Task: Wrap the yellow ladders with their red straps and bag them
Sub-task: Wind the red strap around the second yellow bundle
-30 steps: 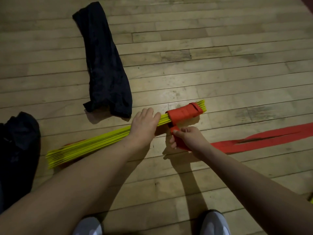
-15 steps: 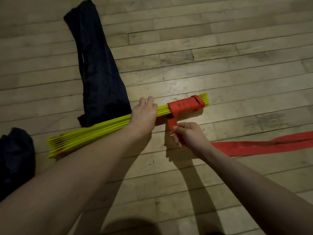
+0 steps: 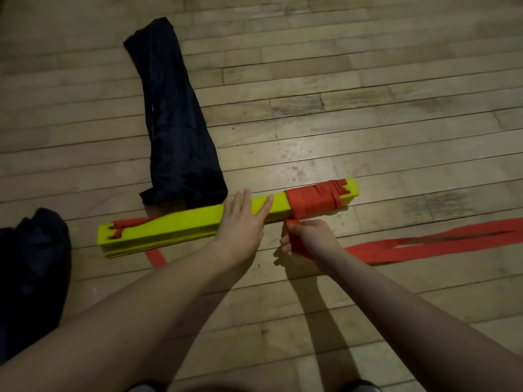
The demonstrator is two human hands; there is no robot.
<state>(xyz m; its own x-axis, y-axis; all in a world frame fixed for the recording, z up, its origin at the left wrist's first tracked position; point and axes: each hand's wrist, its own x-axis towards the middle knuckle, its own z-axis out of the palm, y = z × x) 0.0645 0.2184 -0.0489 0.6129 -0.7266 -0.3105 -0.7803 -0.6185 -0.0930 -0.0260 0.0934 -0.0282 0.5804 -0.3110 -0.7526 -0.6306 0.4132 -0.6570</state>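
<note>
A stack of flat yellow ladder rungs [image 3: 181,224] lies on the wooden floor, flat side up. Red strap [image 3: 312,200] is wound around its right end. My left hand [image 3: 243,222] presses flat on the middle of the stack, fingers straight. My right hand [image 3: 307,239] grips the red strap just below the wound part. The loose strap [image 3: 430,246] trails away to the right across the floor. A short red strap end [image 3: 155,256] pokes out under the stack's left part. A long dark bag [image 3: 172,123] lies just behind the stack.
Another dark bag or cloth [image 3: 31,273] is bunched at the left edge. Wooden floorboards [image 3: 339,123] stretch all around. My shoe tips [image 3: 359,387] show at the bottom edge.
The yellow stack has turned from its edge onto its flat side. My left hand went from gripping it to pressing flat on top. My right hand still holds the strap.
</note>
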